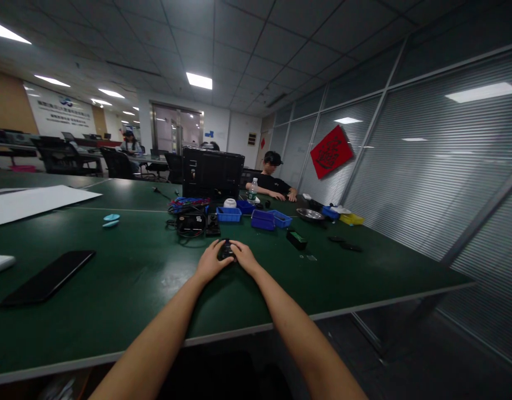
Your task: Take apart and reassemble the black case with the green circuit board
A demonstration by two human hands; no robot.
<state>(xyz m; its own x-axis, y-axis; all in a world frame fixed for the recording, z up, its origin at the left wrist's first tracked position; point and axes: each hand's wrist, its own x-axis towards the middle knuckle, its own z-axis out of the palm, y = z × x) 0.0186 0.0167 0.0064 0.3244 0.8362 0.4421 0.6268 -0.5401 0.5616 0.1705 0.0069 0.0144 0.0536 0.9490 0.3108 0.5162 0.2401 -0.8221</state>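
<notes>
A small black object [226,250] rests on the green table, and its exact kind is too small and dark to make out. My left hand [211,261] is curled around its left side, with the thumb lying along its near edge. From the right, my right hand [244,256] closes on the same object, fingers on its top and far side. Just beyond my hands lie a black box-shaped device [191,223] with cables and a smaller black part [212,225] beside it.
Behind are a monitor [213,171], blue bins [229,215], a white ball [230,203] and a bottle [252,191]. Rightward are a black-and-green box [296,239] and a metal bowl [310,215]. A black slab [48,278] lies left. Another person [273,180] sits across the table.
</notes>
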